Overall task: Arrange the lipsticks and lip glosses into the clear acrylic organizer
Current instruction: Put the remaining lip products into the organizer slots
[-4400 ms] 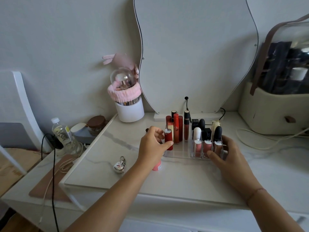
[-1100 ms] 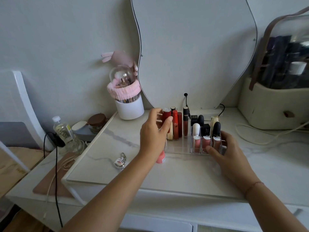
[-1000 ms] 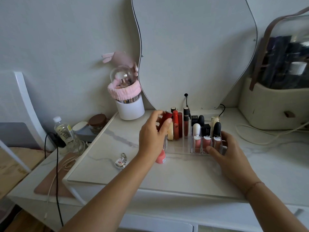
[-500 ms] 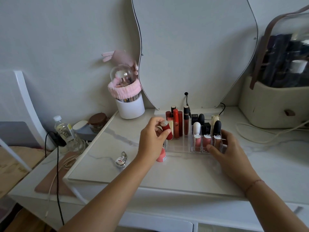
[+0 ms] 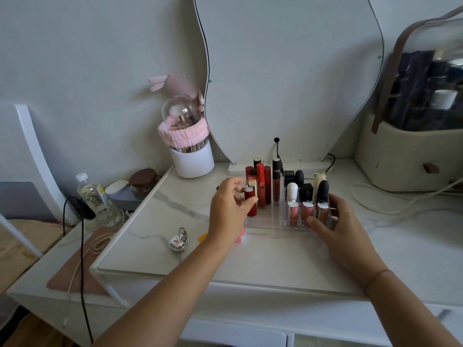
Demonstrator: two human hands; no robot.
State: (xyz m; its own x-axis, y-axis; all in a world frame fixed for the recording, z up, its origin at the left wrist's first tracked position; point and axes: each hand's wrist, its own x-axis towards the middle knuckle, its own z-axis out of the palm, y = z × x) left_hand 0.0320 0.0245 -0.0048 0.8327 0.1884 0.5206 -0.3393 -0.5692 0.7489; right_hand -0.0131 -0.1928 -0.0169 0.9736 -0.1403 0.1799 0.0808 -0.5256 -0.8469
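A clear acrylic organizer (image 5: 271, 221) stands on the marble tabletop before the mirror, holding several upright red, black, white and pink lipsticks and glosses. My left hand (image 5: 229, 211) pinches a red lipstick with a white top (image 5: 250, 202) upright in the organizer's front left slot. My right hand (image 5: 335, 221) grips the organizer's front right corner, fingers against the pink glosses (image 5: 307, 211). A pink tube (image 5: 241, 235) lies on the table under my left wrist, mostly hidden.
A white brush holder with a pink band (image 5: 191, 156) stands at the back left. A silver keychain (image 5: 178, 242) lies left of my arm. A beige cosmetics case (image 5: 411, 156) sits at the right, with a white cable (image 5: 370, 204) near it.
My left hand has brought the red lipstick down from above the back row into the front left slot. My right hand has stayed on the organizer.
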